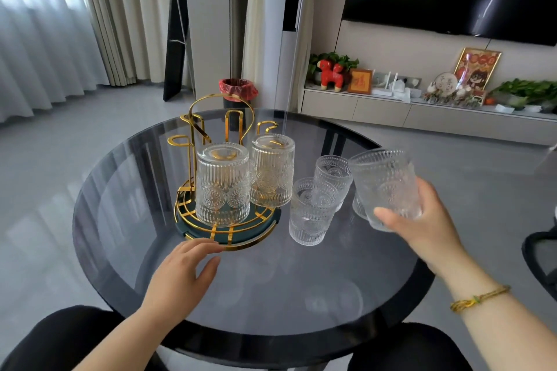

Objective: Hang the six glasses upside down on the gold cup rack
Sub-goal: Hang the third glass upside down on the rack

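Note:
The gold cup rack (211,129) stands on a dark green round base on the left half of the glass table (256,295). Two embossed glasses hang upside down on it, one at the front (222,185) and one to its right (272,170). Two upright glasses stand on the table right of the rack, a near one (312,211) and a far one (333,173). My right hand (422,220) holds another glass (385,187) tilted above the table; a further glass is partly hidden behind it. My left hand (184,268) lies open, fingertips at the base's front edge.
The round dark table's rim curves close to my knees. A black chair edge (539,253) shows at the right. Beyond the table are a red-lined bin (238,90), curtains, and a low TV cabinet with ornaments and plants.

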A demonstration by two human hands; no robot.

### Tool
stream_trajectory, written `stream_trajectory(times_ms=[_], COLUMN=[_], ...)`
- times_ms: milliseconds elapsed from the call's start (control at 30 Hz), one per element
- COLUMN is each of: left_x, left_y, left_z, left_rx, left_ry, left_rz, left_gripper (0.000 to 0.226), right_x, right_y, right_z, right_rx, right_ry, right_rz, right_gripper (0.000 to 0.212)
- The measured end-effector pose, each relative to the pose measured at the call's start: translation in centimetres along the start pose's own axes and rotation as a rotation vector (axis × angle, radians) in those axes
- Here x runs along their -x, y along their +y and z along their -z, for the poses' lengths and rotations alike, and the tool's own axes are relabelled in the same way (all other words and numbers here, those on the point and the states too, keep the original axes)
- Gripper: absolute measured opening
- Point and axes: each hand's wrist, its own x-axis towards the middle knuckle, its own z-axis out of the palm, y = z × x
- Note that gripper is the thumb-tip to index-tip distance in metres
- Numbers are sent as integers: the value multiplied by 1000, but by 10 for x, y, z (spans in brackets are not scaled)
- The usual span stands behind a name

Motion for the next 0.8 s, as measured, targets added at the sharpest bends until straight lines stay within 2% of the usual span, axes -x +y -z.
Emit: stream_trajectory(times_ms=[200, 333, 400, 633, 800], left_x=[-8, -24, -34, -58, -60], left_y=[-18, -26, -29, -47, -54], left_z=[14, 21, 22, 16, 13], left_rx=[-25, -15, 4, 26, 17], left_ry=[73, 146, 170, 35, -33], left_rz=[30, 51, 49, 177, 174], left_gripper=[20, 20, 21, 48, 55], right_x=[-49, -86, -102, -143, -162], right_y=[-60, -98, -114, -147, -165], right_z=[15, 6, -3, -39, -67], right_rx=[62, 143, 147, 394, 541], right_ry=[-20, -71, -126, -237, -379], right_rz=[46, 45, 16, 72, 129], right_gripper=[55, 71, 71, 72, 63])
